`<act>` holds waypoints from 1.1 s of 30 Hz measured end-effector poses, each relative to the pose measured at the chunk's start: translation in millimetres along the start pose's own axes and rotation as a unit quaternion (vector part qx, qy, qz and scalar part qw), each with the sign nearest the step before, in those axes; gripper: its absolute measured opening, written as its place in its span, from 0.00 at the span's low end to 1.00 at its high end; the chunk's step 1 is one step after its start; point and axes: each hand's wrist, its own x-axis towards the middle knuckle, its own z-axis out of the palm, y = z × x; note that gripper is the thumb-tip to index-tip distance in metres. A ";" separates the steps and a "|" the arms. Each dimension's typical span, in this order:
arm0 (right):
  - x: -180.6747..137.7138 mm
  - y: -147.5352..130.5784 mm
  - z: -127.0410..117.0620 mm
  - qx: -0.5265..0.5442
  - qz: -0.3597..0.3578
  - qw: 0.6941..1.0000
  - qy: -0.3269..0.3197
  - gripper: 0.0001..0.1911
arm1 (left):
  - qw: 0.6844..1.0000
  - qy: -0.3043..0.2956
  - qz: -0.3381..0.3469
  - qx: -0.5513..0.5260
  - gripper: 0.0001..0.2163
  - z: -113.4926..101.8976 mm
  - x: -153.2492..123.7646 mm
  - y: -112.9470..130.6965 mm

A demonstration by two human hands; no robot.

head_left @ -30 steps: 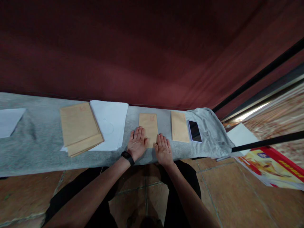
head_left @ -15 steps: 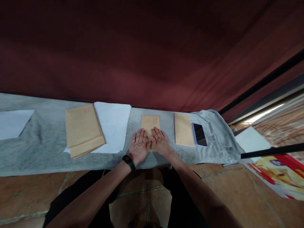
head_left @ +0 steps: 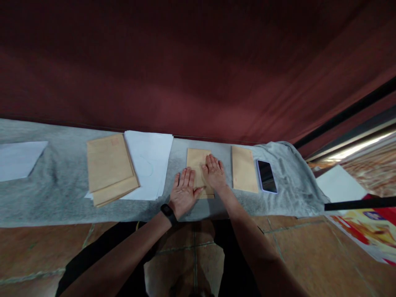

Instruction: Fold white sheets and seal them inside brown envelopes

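Note:
A brown paper envelope (head_left: 201, 165) lies in front of me on a grey cloth. My left hand (head_left: 183, 193), palm down with a black band on the wrist, rests over its lower left edge. The thumb reaches across the paper and the fingers are stretched out. On the upper right part of the same envelope lies my right hand (head_left: 214, 171), flat, its fingers hiding the red print there. Neither hand grips anything. Just to the right is a second brown envelope (head_left: 244, 169), apart from both hands.
A phone (head_left: 267, 176) lies beyond the right-hand envelope. To the left are a stack of brown envelopes (head_left: 109, 163) and white paper sheets (head_left: 151, 165), with another white sheet (head_left: 18, 161) at the far left. A dark red curtain-like surface (head_left: 185, 82) rises behind the grey cloth (head_left: 62, 206).
My right hand has slid up and to the right along the envelope, away from my left hand. My left hand stays near the lower left edge. The view has shifted slightly.

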 end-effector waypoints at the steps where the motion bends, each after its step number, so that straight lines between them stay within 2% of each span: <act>1: 0.5 0.3 -0.4 -0.002 -0.001 1.000 -0.001 0.30 | 1.000 -0.002 0.003 0.000 0.35 -0.2 -0.2 -0.4; 8: -4.4 -0.2 -2.1 -0.012 -0.017 1.000 0.000 0.31 | 1.000 -0.004 0.013 -0.003 0.38 -1.1 -1.2 -1.9; 14: -30.1 -3.4 -3.1 -0.012 -0.073 0.997 0.008 0.30 | 1.000 -0.011 0.004 -0.008 0.37 -0.4 -0.9 -1.3; 26: -76.1 0.0 -34.9 0.043 -0.156 0.983 -0.091 0.30 | 1.000 -0.022 0.002 -0.013 0.36 2.5 -1.0 -2.8; 33: -98.8 -1.6 -30.0 0.044 -0.170 0.982 -0.061 0.35 | 1.000 -0.001 0.002 -0.024 0.36 4.9 -2.0 -3.2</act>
